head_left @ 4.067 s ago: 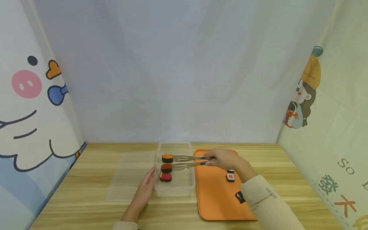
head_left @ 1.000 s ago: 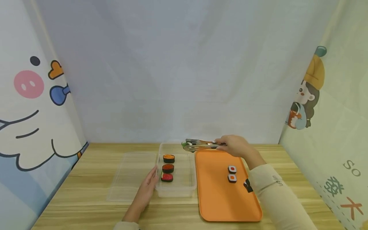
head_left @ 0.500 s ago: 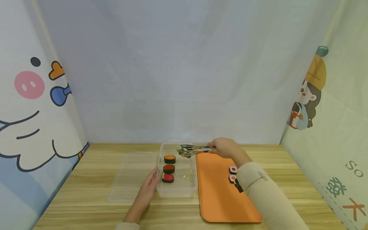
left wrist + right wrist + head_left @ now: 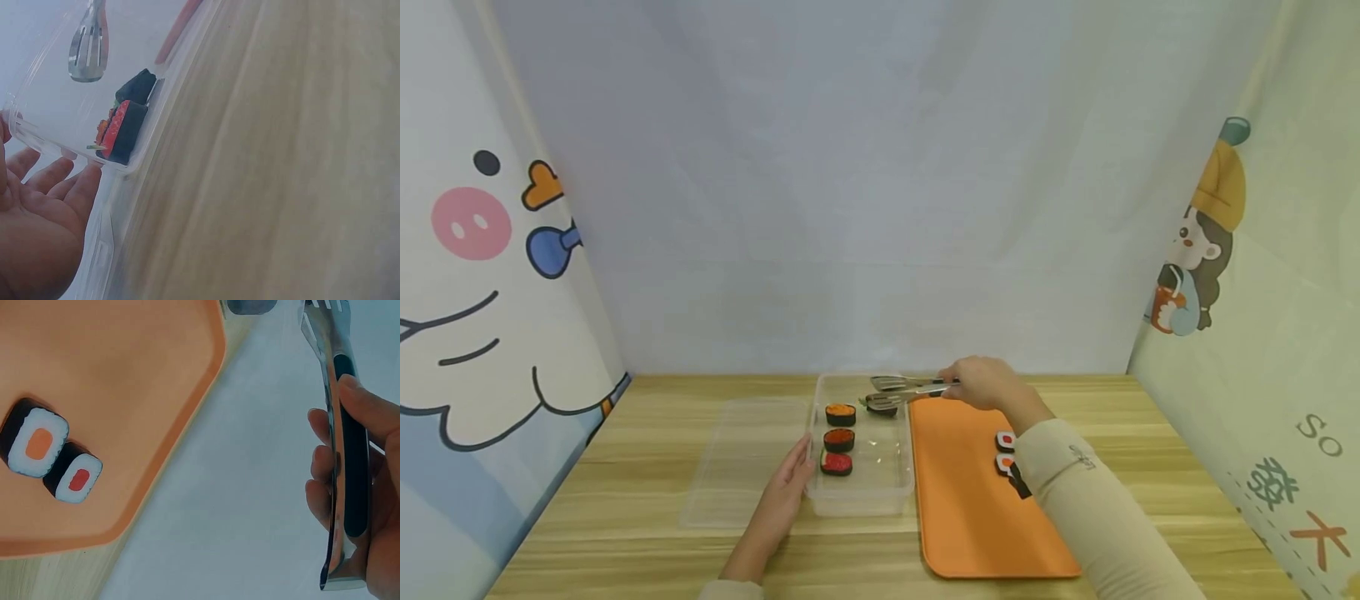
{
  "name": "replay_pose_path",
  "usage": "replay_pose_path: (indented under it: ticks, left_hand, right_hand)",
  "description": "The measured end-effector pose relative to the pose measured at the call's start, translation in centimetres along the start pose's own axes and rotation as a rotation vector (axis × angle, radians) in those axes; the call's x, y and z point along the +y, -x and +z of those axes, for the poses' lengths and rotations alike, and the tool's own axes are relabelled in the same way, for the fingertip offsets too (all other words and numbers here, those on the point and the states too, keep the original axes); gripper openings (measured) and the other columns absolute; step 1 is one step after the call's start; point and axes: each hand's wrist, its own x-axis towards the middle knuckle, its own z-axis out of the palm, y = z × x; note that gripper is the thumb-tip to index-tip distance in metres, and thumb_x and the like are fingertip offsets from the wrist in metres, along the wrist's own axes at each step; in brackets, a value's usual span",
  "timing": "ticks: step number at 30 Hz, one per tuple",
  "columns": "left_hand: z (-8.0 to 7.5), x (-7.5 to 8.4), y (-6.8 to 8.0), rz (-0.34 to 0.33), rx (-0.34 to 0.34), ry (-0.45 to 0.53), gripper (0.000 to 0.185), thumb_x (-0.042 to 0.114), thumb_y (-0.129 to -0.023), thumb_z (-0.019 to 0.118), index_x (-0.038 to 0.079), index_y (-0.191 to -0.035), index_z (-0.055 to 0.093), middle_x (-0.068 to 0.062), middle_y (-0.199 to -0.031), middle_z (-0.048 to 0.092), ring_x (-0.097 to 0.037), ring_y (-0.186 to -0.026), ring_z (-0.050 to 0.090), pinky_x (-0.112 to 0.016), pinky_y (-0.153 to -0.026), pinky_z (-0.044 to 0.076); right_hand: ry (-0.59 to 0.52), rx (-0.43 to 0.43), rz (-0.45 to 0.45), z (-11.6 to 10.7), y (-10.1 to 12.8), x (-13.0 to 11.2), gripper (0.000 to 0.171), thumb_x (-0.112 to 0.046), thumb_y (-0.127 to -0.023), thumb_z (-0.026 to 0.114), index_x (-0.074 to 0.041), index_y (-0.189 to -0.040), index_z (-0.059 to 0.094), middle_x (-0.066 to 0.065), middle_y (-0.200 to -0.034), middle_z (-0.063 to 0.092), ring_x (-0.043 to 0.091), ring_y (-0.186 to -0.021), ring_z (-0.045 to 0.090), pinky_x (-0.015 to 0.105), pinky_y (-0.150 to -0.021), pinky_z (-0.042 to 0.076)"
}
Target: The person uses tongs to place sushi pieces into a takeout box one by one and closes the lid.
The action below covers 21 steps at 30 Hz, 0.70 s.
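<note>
The right hand (image 4: 988, 383) is curled round the black-sleeved handles of the metal tongs (image 4: 902, 390), thumb on top. The tong tips sit over the far right corner of the clear container (image 4: 859, 498) with a dark sushi piece (image 4: 882, 409) at them; the views do not settle whether it is clamped or already resting on the container floor.

The left hand (image 4: 786, 487) lies flat, fingers straight, against the container's near left wall. Three roe-topped pieces (image 4: 838, 438) stand in a column inside. The clear lid (image 4: 737, 458) lies just beside the container on the desk (image 4: 625, 467).

Handling, as a judgement: the sushi piece looks light, rigid and smooth-sided, so it may slip; take it across its dark flanks. The tongs are stiff and springy; hold them at the black sleeves.

Two rolls (image 4: 53, 459) remain on the orange tray (image 4: 970, 517). The sleeve print is unreadable; the right curtain shows "SO".
</note>
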Motion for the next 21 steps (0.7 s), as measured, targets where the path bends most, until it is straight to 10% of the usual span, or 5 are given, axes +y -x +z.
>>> replay_pose_path:
  ticks: [21]
  left_hand:
    - [0.0, -0.1, -0.1, -0.009, 0.008, -0.011, 0.056, 0.030, -0.106, 0.043, 0.009, -0.155, 0.025, -0.017, -0.156, 0.022, -0.037, -0.141, 0.022, -0.048, -0.114, 0.018]
  right_hand:
    - [-0.134, 0.073, -0.008, -0.8, 5.3, 5.7, 0.044, -0.027, -0.097, 0.063, -0.001, -0.133, 0.059, 0.016, -0.123, 0.062, 0.034, -0.107, 0.060, 0.048, -0.081, 0.053]
